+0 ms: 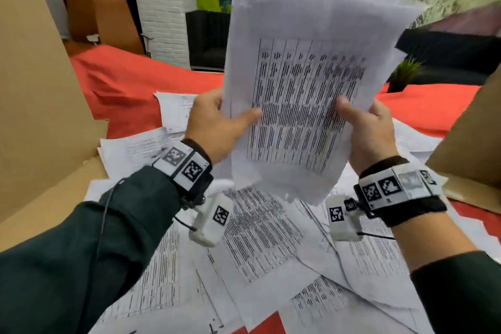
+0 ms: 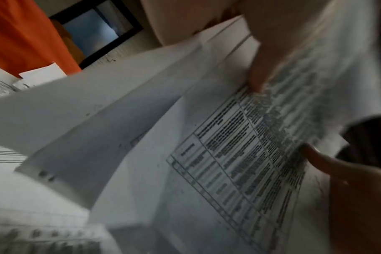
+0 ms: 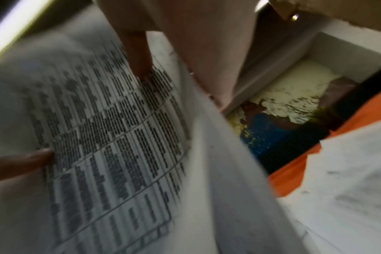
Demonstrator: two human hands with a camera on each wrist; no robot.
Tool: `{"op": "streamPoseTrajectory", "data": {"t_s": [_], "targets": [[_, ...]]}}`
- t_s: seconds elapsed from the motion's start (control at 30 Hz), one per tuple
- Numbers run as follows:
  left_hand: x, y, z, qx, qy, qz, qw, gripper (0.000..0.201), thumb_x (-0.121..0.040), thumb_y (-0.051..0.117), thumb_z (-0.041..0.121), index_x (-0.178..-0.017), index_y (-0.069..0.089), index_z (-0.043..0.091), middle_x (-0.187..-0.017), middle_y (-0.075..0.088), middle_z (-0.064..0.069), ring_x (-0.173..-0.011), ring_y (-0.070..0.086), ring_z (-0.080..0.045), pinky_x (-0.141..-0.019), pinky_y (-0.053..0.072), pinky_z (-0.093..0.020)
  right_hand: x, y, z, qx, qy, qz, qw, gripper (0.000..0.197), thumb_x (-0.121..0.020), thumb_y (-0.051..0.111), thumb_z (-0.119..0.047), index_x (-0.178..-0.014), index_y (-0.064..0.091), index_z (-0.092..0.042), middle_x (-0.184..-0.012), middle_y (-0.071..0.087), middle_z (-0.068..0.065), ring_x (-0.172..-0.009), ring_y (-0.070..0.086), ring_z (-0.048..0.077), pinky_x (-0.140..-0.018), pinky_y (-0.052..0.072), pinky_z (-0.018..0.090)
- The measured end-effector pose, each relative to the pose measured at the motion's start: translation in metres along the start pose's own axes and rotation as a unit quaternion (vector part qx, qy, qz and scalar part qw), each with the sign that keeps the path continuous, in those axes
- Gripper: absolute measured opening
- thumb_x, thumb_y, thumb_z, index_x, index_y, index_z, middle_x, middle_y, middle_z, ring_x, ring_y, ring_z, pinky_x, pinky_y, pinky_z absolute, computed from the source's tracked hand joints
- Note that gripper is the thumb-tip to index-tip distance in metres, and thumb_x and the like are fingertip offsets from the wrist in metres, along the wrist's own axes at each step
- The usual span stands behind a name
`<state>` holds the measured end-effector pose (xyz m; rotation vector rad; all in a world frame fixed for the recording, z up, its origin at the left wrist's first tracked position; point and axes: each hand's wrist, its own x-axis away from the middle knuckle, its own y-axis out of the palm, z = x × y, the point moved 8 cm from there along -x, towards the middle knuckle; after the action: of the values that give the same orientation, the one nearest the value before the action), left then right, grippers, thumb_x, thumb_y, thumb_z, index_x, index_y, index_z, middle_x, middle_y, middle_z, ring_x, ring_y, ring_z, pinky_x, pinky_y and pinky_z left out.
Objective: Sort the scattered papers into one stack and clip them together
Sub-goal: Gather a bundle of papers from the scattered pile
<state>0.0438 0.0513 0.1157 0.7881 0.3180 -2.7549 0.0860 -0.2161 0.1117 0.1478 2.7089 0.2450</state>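
Observation:
I hold a bundle of printed sheets upright above the table, tables of text facing me. My left hand grips its left edge, thumb on the front. My right hand grips the right edge the same way. In the left wrist view the bundle shows several loose edges fanned apart, with my left thumb pressed on the print. In the right wrist view the bundle curves under my right thumb. Many scattered papers lie overlapping on the table below. No clip shows.
A red cloth covers the table. Cardboard panels stand at the left and right. A small potted plant and a dark sofa sit beyond the table's far edge.

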Motion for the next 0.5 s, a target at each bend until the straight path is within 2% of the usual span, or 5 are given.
{"op": "streamPoseTrajectory", "data": {"t_s": [0.1, 0.17, 0.27, 0.33, 0.5], "targets": [[-0.005, -0.014, 0.006, 0.084, 0.013, 0.036, 0.996, 0.027, -0.074, 0.089, 0.006, -0.095, 0.076, 0.018, -0.088, 0.078, 0.013, -0.08, 0.074, -0.006, -0.076, 0.058, -0.021, 0.0, 0.006, -0.017, -0.006, -0.06, -0.073, 0.996, 0.027, -0.098, 0.061, -0.014, -0.124, 0.062, -0.009, -0.124, 0.07, 0.014, -0.117, 0.066, 0.033, -0.1, 0.053, 0.053], [-0.002, -0.021, -0.005, 0.078, -0.01, 0.028, 0.996, 0.031, -0.073, 0.091, 0.01, -0.099, 0.076, 0.015, -0.093, 0.08, 0.008, -0.086, 0.076, -0.009, -0.081, 0.06, -0.025, 0.002, 0.002, -0.013, 0.067, -0.079, -0.078, 0.992, 0.034, -0.092, 0.068, -0.016, -0.123, 0.058, -0.008, -0.121, 0.069, 0.013, -0.108, 0.069, 0.027, -0.096, 0.055, 0.055], [0.012, -0.016, -0.032, -0.014, -0.066, -0.065, 0.996, 0.035, -0.072, 0.091, 0.014, -0.098, 0.072, 0.026, -0.092, 0.078, 0.013, -0.087, 0.075, -0.002, -0.087, 0.062, -0.03, 0.012, -0.001, 0.018, 0.149, -0.024, -0.102, 0.983, 0.037, -0.081, 0.07, 0.009, -0.11, 0.066, -0.015, -0.103, 0.075, -0.001, -0.094, 0.072, 0.017, -0.096, 0.056, 0.051], [0.022, -0.007, -0.04, -0.095, -0.072, -0.107, 0.987, 0.031, -0.078, 0.087, 0.016, -0.097, 0.069, 0.034, -0.091, 0.073, 0.019, -0.082, 0.073, 0.004, -0.089, 0.061, -0.03, 0.022, 0.007, 0.032, 0.155, 0.015, -0.137, 0.978, 0.043, -0.086, 0.061, 0.017, -0.11, 0.065, -0.019, -0.102, 0.076, -0.005, -0.097, 0.073, 0.012, -0.096, 0.057, 0.043], [0.013, -0.005, 0.0, -0.04, 0.002, -0.002, 0.999, 0.029, -0.084, 0.082, 0.014, -0.097, 0.068, 0.035, -0.089, 0.07, 0.025, -0.078, 0.069, 0.012, -0.073, 0.056, -0.011, 0.023, 0.019, -0.012, 0.175, -0.107, -0.063, 0.977, 0.034, -0.09, 0.066, -0.001, -0.119, 0.057, -0.016, -0.108, 0.069, 0.001, -0.1, 0.07, 0.013, -0.088, 0.06, 0.04]]}}
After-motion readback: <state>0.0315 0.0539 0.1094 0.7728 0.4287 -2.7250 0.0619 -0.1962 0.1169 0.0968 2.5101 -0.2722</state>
